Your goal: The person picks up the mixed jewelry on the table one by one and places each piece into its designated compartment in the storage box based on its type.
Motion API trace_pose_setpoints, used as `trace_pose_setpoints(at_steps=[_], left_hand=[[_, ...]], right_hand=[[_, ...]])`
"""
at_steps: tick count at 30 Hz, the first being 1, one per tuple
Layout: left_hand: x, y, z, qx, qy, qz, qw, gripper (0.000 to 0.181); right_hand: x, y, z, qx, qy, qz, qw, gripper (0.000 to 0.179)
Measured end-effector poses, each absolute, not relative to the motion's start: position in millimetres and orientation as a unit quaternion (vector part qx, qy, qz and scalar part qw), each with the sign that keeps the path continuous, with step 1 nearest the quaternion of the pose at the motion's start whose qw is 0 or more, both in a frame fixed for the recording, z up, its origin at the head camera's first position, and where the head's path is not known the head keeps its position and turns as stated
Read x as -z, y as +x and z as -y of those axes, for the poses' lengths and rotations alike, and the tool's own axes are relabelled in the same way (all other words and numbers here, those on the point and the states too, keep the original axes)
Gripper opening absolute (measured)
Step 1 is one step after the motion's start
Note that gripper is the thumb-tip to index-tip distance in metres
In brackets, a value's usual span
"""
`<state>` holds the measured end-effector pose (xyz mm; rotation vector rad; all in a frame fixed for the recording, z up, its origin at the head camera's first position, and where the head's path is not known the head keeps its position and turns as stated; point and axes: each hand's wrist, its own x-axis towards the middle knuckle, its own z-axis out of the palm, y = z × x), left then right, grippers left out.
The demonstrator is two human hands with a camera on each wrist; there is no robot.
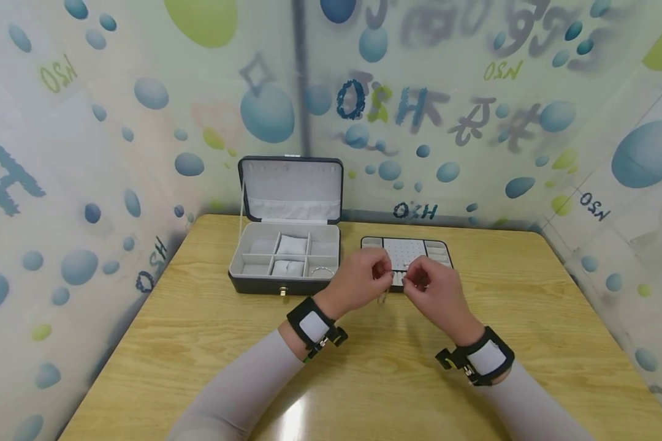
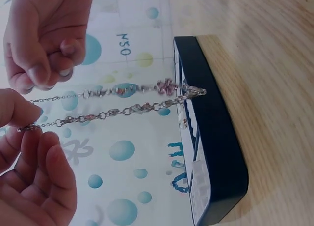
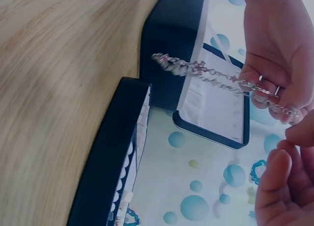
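Observation:
A silvery chain bracelet [image 2: 142, 108] with small stones and a pink flower charm hangs as a loop in the air. My left hand [image 1: 361, 278] pinches its thin end links between thumb and fingertip. Facing it, my right hand [image 1: 438, 294] has thumb and index drawn together close to the same links; I cannot tell whether it grips any of the chain. Just behind both hands lies a dark-edged jewellery tray [image 1: 405, 250] with a dotted white panel and ring rolls. In the right wrist view, the bracelet's lower end overlaps the dark box [image 3: 167, 34].
Left of the tray stands the jewellery box [image 1: 284, 285], its lid [image 1: 292, 184] raised. White cushions [image 1: 292, 245] sit in two compartments, and a silvery bangle [image 1: 322, 271] lies in the front right one. A patterned wall borders the back of the wooden table [image 1: 364, 380].

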<state>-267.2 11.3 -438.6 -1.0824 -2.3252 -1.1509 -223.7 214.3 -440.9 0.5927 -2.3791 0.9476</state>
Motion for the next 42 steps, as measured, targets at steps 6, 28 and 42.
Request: trace_pose_setpoints(at_steps=[6, 28, 42], left_hand=[[436.1, -271.3, -6.1, 0.401, -0.374, 0.817, 0.177, 0.013], [423.0, -287.1, 26.3, 0.428, -0.311, 0.826, 0.196, 0.01], [405.7, -301.3, 65.1, 0.478, -0.256, 0.813, 0.213, 0.006]], right_hand=[[443.8, -224.6, -208.6, -0.352, 0.197, 0.886, 0.23, 0.019], [444.5, -297.1, -145.2, -0.398, 0.108, 0.897, 0.159, 0.015], [444.7, -341.0, -81.7, -0.431, 0.055, 0.89, 0.134, 0.024]])
